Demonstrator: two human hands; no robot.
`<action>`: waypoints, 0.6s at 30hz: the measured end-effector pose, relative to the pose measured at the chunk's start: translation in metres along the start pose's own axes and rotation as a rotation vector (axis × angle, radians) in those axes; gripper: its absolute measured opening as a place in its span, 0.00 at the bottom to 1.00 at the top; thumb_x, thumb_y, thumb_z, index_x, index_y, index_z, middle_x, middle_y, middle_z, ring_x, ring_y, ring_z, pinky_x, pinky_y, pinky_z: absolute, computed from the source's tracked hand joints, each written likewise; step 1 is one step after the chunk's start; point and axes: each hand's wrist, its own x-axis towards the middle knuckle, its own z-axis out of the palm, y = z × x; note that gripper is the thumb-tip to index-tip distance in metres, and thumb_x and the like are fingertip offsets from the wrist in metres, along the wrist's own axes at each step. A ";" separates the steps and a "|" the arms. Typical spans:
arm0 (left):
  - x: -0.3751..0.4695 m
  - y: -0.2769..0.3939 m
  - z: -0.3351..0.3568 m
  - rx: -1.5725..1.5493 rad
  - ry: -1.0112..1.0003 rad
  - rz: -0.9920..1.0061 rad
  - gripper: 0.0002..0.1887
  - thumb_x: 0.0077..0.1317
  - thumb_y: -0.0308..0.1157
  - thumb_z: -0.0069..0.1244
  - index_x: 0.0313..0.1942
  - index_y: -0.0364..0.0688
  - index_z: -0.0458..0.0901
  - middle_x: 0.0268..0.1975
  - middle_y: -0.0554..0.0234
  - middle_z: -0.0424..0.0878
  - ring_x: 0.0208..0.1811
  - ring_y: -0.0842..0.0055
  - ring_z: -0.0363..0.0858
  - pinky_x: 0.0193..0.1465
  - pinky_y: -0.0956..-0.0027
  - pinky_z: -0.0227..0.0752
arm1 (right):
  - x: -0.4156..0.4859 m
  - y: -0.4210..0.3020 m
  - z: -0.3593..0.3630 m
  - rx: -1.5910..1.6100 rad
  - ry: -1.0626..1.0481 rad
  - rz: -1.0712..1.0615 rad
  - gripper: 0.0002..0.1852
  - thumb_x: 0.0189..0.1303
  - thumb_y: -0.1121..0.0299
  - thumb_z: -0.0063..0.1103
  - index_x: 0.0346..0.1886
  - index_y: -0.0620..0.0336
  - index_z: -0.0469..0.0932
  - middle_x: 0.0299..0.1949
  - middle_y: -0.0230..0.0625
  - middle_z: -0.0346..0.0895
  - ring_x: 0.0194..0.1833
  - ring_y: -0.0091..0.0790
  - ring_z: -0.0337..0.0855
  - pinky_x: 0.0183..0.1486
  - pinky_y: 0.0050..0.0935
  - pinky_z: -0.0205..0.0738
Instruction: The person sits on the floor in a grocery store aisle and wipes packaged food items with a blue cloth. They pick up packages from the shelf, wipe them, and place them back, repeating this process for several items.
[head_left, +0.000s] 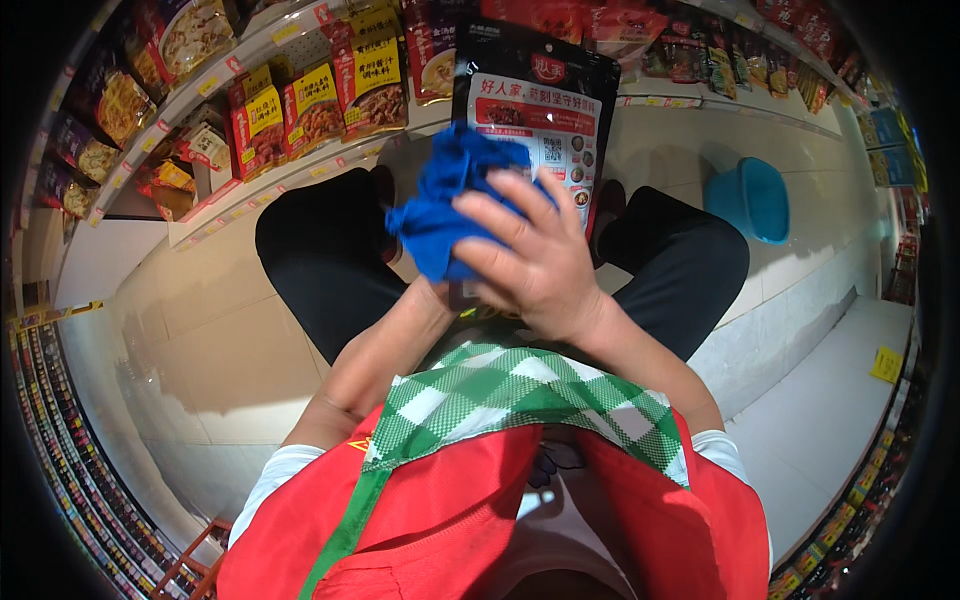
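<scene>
A large black food pouch (540, 82) with a printed label stands upright between my knees. My right hand (532, 255) presses a crumpled blue cloth (442, 202) against the pouch's printed face, fingers spread over the fabric. At the pouch's lower left edge, my left hand (437, 294) reaches behind it and supports it. The left fingers are hidden by the pouch, the cloth and my right hand. Both the cloth and my right hand look slightly blurred.
Shelves ahead hold seasoning packets (262, 124) at left and small sachets (682, 52) at right. A blue plastic bin (750, 199) stands on the tiled floor (225, 352) beyond my right knee. A yellow tag (886, 364) is on the pale ledge at right.
</scene>
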 end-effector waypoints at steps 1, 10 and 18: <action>-0.002 -0.002 -0.001 -0.229 -0.077 -0.104 0.30 0.78 0.53 0.38 0.71 0.44 0.65 0.68 0.52 0.73 0.67 0.60 0.75 0.71 0.53 0.69 | 0.009 0.007 -0.006 -0.040 0.032 0.028 0.21 0.52 0.59 0.69 0.51 0.45 0.79 0.63 0.31 0.74 0.67 0.44 0.71 0.71 0.58 0.54; 0.000 0.000 0.029 0.318 0.087 -0.056 0.36 0.75 0.59 0.46 0.71 0.41 0.64 0.61 0.59 0.78 0.59 0.73 0.79 0.63 0.66 0.74 | 0.025 0.035 -0.021 -0.032 0.279 0.245 0.22 0.59 0.63 0.66 0.57 0.57 0.78 0.55 0.46 0.79 0.56 0.51 0.78 0.58 0.45 0.68; -0.001 0.011 0.039 0.216 0.221 0.022 0.54 0.60 0.81 0.28 0.70 0.44 0.67 0.65 0.58 0.76 0.64 0.68 0.77 0.69 0.61 0.72 | -0.011 -0.005 -0.004 0.036 0.207 0.172 0.25 0.51 0.63 0.71 0.55 0.51 0.79 0.62 0.43 0.74 0.63 0.49 0.73 0.62 0.47 0.62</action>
